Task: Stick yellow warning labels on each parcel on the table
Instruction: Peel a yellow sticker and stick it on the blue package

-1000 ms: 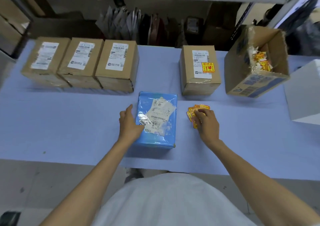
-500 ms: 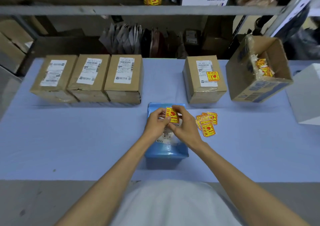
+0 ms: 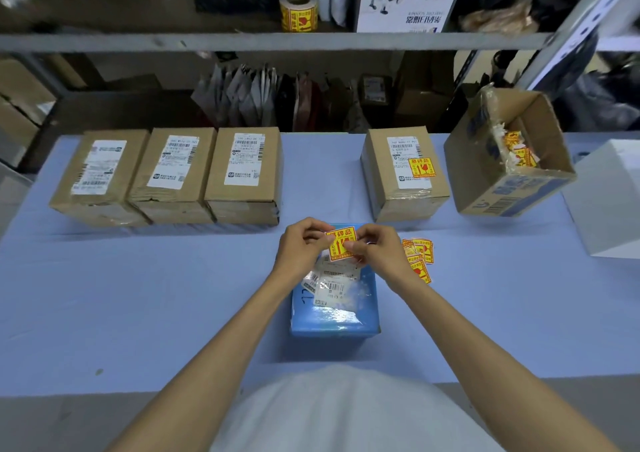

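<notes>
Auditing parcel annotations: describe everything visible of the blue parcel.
The blue parcel is a box wrapped in glossy, crinkled blue plastic, lying flat on the table before the person, long side pointing away. A wrinkled white shipping slip with barcodes sits on top. Nothing yellow is stuck on its visible part. Its far end is hidden behind the left hand and right hand, which pinch a yellow label over it; contact cannot be told.
</notes>
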`<action>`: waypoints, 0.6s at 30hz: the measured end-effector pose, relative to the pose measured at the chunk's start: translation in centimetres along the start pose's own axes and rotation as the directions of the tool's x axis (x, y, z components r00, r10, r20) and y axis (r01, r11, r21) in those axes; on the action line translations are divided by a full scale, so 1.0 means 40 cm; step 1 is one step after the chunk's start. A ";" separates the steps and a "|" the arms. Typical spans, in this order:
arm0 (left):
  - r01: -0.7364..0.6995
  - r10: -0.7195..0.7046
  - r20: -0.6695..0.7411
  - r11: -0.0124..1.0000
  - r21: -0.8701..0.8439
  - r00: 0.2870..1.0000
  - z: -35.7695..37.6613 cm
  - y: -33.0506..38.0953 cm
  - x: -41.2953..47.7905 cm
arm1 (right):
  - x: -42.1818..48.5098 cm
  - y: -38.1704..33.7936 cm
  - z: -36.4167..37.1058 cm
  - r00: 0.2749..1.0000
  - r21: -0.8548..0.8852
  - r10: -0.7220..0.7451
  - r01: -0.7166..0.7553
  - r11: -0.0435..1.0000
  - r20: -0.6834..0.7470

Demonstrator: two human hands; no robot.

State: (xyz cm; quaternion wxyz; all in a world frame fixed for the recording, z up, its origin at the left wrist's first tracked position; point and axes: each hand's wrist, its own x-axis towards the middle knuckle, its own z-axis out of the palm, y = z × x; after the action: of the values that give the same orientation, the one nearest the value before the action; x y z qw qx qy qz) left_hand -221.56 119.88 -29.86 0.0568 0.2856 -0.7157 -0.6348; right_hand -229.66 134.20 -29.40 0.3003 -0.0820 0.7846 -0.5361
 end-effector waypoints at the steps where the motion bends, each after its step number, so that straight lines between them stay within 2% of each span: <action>1: 0.010 -0.010 0.021 1.000 0.002 1.000 0.000 -0.001 0.006 | 0.002 0.001 -0.003 1.000 0.003 -0.004 0.004 1.000 -0.015; 6: -0.004 -0.019 0.167 0.991 0.137 0.986 0.006 -0.006 0.020 | 0.018 -0.015 -0.026 0.996 -0.019 -0.059 0.058 0.998 -0.059; 18: 0.016 -0.032 0.143 0.993 0.114 0.989 -0.001 -0.005 0.011 | 0.035 -0.032 -0.044 0.996 -0.060 -0.090 0.090 0.994 -0.007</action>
State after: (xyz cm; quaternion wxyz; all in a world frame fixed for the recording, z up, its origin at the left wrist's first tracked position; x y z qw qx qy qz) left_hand -221.84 119.62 -30.17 -0.0190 0.2503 -0.7491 -0.6130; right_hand -232.03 134.43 -28.38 0.2695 -0.1235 0.7972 -0.5258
